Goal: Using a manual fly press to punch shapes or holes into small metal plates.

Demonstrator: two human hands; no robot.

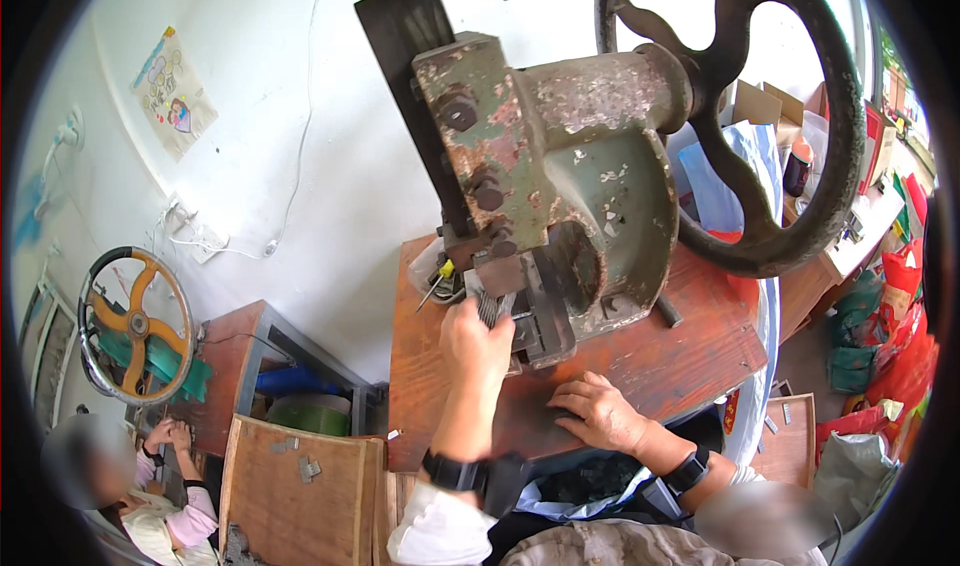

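A heavy arbor press [600, 156] with chipped green paint stands on a reddish wooden table [450, 406]. Reaching in under its ram [500, 274], my left hand [475, 346] pinches a grey ridged metal piece [488, 309], partly hidden by the fingers. The piece lies beside the dark metal bed [545, 311] of the press. My right hand [600, 411] rests on the tabletop near the front edge, fingers apart and holding nothing. Behind the left hand is a clear container [428, 266] with small metal parts, and a yellow-handled screwdriver [440, 281] leans on it.
The press's big handwheel [850, 116] overhangs the table on the right. At the left, another person's hands [172, 434] are near a second machine with a yellow-spoked wheel [140, 324]. A wooden board [300, 506] carries small metal pieces. Red bags [900, 276] pile up at right.
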